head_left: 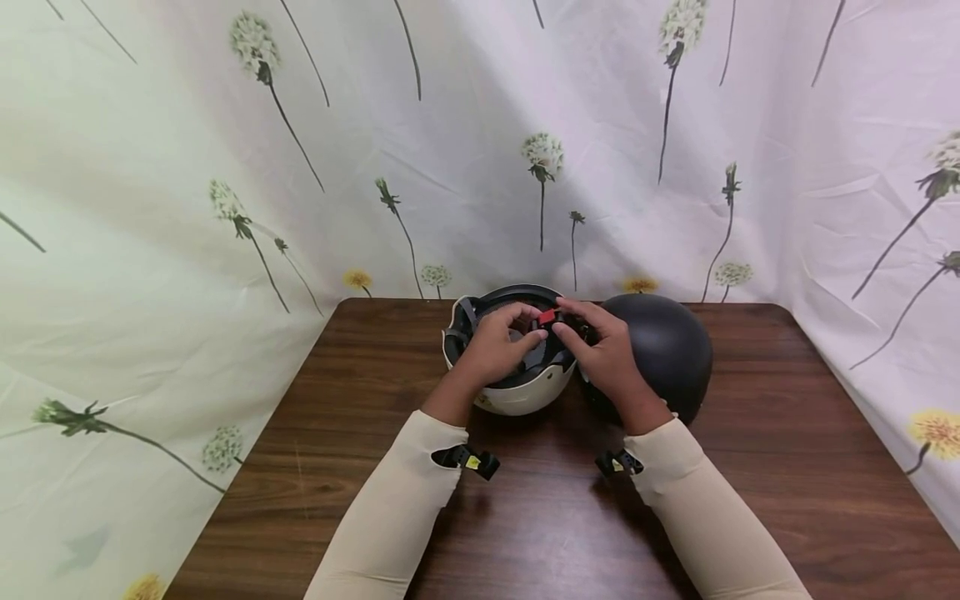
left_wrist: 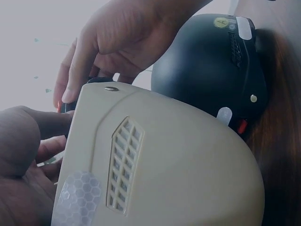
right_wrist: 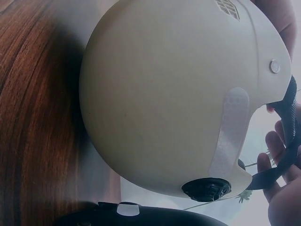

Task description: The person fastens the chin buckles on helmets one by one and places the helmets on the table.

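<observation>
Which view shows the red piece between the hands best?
Head view: the red piece sits plainly between left hand and right hand. Left wrist shows only a sliver; right wrist, nothing clear.

Home or shop, I can't tell: flowery white cloth [head_left: 480, 158] hangs behind and beside a shiny brown wooden table [head_left: 795, 450]

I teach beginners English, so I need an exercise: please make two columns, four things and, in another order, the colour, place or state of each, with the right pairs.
1. cream helmet
2. black helmet
3. buckle
4. table

A. brown, under both helmets
B. upturned, its inside showing in the head view
C. small, partly red, between the left hand and the right hand
D. the helmet farther right in the head view

Pairs: 1-B, 2-D, 3-C, 4-A
</observation>
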The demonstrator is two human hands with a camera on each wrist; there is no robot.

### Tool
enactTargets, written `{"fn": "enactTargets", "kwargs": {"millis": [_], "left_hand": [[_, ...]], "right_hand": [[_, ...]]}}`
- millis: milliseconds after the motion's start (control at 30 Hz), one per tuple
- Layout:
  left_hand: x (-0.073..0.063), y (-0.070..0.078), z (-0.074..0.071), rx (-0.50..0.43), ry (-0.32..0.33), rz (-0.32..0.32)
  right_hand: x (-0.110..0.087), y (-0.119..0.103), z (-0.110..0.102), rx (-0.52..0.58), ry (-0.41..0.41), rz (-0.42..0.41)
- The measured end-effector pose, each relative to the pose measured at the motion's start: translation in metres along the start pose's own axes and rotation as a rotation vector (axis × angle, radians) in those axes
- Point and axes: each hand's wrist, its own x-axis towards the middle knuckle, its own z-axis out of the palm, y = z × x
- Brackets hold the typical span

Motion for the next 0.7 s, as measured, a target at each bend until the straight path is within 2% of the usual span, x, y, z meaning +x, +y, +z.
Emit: {"fn": "enactTargets", "kwargs": {"millis": [167, 300, 700], "left_hand": [[0.000, -0.003, -0.003, 0.019, 0.018, 0.008], [0.001, -0.004, -0.005, -0.001, 0.025, 0.010], [-0.004, -0.004, -0.012, -0.026, 0.023, -0.013]], "right_hand": [[0.001, 0.000, 0.001, 0.016, -0.010, 0.009], [0.002, 0.000, 0.002, 0.039, -0.013, 0.003], [-0.002, 0.003, 0.000, 0.010, 0.003, 0.025]]}}
